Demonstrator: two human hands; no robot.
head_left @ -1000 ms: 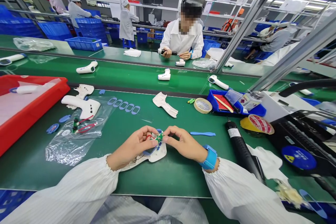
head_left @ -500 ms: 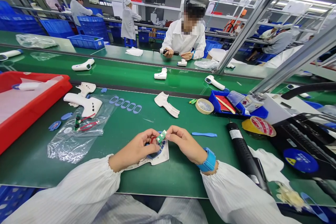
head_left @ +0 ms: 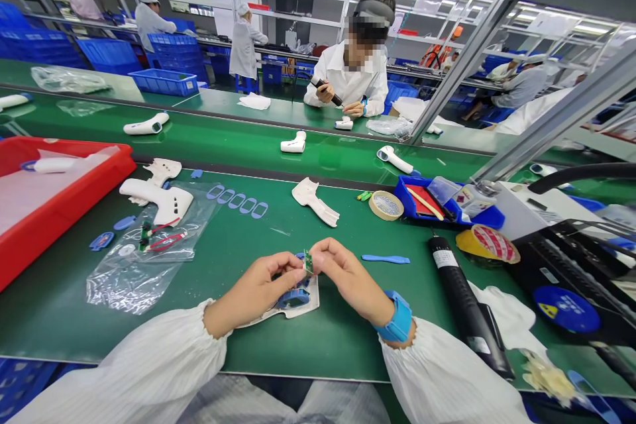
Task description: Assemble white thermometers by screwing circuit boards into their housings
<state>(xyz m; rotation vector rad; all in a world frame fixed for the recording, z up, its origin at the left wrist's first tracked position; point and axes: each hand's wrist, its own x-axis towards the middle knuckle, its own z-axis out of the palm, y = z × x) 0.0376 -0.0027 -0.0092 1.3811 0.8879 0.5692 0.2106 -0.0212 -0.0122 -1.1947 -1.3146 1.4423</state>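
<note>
A small green circuit board stands nearly on edge between my two hands. My right hand pinches its right side, and the fingers of my left hand close on its left side. Under the hands lies a white plastic housing half with a blue-framed part in it, partly hidden by my left hand. Another white housing half rests farther back on the green bench. To the right of my right hand is a blue pry tool.
At left, a red tray and a clear plastic bag with wired boards by it. A black electric screwdriver, a tape roll and a blue bin occupy the right. White handheld devices lie on the green conveyor; a co-worker sits beyond.
The circuit board has turned from facing up to nearly edge-on in my fingers. Devices on the conveyor have shifted left. The co-worker's black tool has tilted downward.
</note>
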